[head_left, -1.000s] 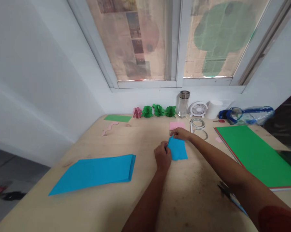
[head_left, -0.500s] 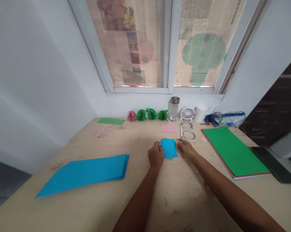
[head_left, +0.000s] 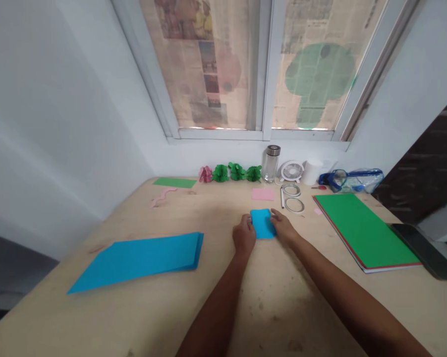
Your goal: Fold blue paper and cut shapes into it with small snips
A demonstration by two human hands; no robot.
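A small stack of blue paper squares lies near the middle of the wooden table, its edges nearly lined up. At its left edge my left hand is closed, fingers curled against the paper. My right hand pinches the right edge, its fingertips over the paper. Farther left lies a large folded blue sheet. Behind the squares is a pink paper piece.
Green sheets and a dark phone-like slab lie right. Along the back stand paper flowers, a glass bottle, a small fan and a blue-trimmed pouch. Tape rolls lie before the fan.
The blue squares, fanned unevenly before, are now lined up more neatly. My right hand has closed in from the right and now touches their edge. The view has shifted slightly.
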